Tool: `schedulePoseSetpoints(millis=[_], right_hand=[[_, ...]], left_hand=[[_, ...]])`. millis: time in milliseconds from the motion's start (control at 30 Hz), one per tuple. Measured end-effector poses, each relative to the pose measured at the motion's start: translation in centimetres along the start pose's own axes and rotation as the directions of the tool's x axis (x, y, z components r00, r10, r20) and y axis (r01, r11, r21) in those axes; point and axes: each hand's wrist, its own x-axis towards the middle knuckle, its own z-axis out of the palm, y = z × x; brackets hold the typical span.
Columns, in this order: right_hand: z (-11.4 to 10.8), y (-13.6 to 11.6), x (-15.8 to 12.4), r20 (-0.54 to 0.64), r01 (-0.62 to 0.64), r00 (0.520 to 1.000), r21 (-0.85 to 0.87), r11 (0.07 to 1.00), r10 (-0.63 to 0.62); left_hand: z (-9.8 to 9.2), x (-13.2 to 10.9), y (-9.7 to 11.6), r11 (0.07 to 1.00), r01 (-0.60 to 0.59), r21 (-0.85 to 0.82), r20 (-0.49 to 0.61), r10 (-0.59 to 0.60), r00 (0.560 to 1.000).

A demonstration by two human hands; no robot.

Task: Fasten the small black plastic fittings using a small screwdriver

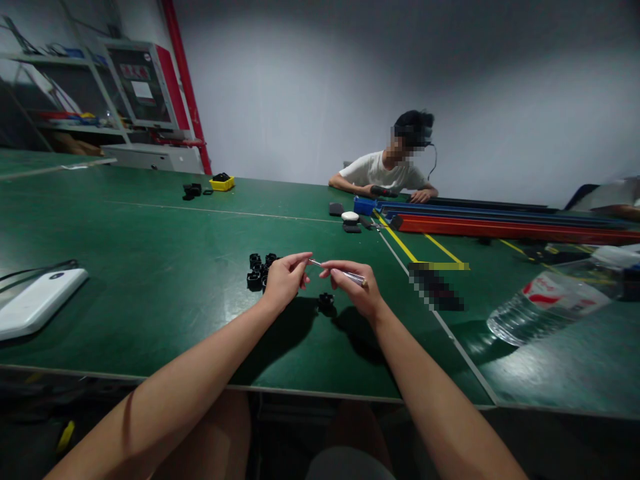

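Note:
My right hand (354, 283) holds a small screwdriver (356, 277) by its slim, shiny handle, the thin shaft pointing left. At the shaft's tip, my left hand (286, 280) is closed in a pinch, thumb against fingers. Whatever lies between those fingertips is too small to make out. Below and between my hands, a single small black plastic part (326, 303) sits on the green table (165, 287). Several similar black parts (255, 273) are grouped just behind my left hand, which partly hides them.
To the right lies a clear plastic bottle (545, 300); a white power bank (43, 300) with a cable is at far left. Long orange and blue rails (500, 227) stretch along the right back. A yellow bin (222, 183) stands at the back. Across the table sits a person (385, 170).

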Motion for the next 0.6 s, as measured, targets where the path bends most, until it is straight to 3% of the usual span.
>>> schedulePoseSetpoints(millis=[600], right_hand=[[-0.06,0.35,0.09,-0.022,-0.03,0.999,0.031,0.999,0.03]], left_hand=[[-0.03,-0.12,0.02,0.999,-0.013,0.035,0.013,0.013,1.0]])
